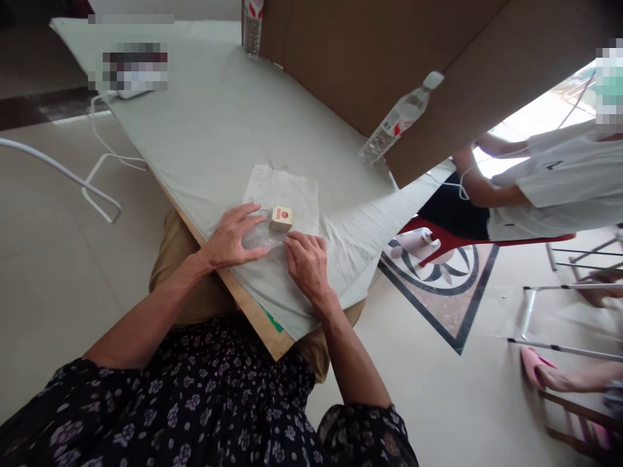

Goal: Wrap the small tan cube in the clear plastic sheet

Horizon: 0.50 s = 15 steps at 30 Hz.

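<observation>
A small cream-coloured box [281,218] with a red label sits on a crinkled translucent plastic sheet [302,191], which lies flat on the cloth-covered table. My left hand [234,237] rests on the sheet's left side with fingers and thumb apart, its fingertips close to the box. At the near right edge of the sheet, my right hand [307,261] has its fingers curled and pinched together on the plastic, just short of the box. Part of the sheet's near edge is hidden by my hands.
A large cardboard panel [350,58] stands on the table [204,97]. Plastic bottles stand by it, one tilted [400,120], one upright [252,29]. A blurred white device [139,81] with a cable lies back left. To the right, a person in a white shirt [559,175] sits.
</observation>
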Available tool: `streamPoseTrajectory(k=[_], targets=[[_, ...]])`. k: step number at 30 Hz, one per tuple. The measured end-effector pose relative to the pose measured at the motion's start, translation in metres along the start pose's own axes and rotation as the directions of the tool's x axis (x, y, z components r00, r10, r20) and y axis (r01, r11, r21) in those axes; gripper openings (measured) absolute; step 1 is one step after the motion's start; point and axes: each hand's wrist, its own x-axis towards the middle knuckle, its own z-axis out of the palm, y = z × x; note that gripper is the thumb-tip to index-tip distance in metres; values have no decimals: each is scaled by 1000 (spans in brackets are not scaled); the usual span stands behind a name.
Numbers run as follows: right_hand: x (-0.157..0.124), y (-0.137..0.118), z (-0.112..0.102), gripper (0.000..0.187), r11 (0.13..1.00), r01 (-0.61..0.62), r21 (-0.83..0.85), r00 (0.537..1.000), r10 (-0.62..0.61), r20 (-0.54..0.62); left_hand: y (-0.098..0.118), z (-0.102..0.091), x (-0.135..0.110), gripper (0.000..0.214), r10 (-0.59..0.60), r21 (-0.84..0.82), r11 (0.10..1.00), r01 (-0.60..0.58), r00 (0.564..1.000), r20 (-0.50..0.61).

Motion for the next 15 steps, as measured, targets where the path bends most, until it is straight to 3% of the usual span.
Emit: streamPoseTrajectory(k=[4,8,10,15], targets=[[4,2,-2,20,994,-55,91,997,59,-40,21,-2,3,64,25,37,999,-26,999,36],[14,6,-4,14,980,-99,174,988,117,-97,33,0,21,15,-65,9,998,66,997,-31],[21,9,-8,11,971,-129,202,982,154,-113,36,3,30,2,-122,-64,991,118,990,-68],[46,24,-17,12,927,-143,347,986,164,-30,37,11,47,9,-276,-287,926,244,958,-76]])
